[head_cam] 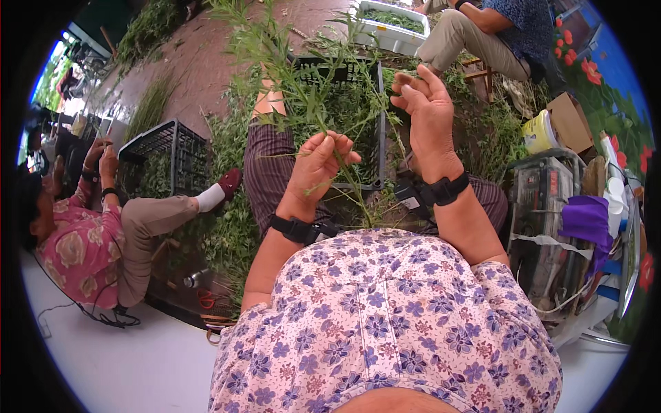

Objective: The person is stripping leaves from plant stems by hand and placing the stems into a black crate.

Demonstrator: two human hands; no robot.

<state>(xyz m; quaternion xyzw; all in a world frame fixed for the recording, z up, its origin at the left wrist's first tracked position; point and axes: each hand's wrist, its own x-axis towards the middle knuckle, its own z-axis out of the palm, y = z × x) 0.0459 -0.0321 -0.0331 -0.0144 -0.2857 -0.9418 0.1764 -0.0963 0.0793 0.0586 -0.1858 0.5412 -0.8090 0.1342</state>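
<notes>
My left hand [321, 161] grips a long green leafy stem [315, 106] between thumb and fingers. The stem's leafy top spreads up and away from me, and its thin lower end [359, 196] points towards my lap. Raised on the right, my right hand [429, 116] is beside the foliage with its fingers partly curled and apart; I see nothing held in it. Beneath both hands, between my knees, stands a black plastic crate [383, 139] with cut greenery [351, 103] inside. A black strap with a small device sits on each of my wrists.
A person in a pink floral shirt [77, 248] sits at left by another crate [178, 160]. Ahead right, a seated person's knee [449, 31] is near a white bin [397, 38] of leaves. Greenery covers floor parts. At right are a yellow bucket [537, 134] and purple cloth [586, 219]; red-handled scissors [206, 299] lie lower left.
</notes>
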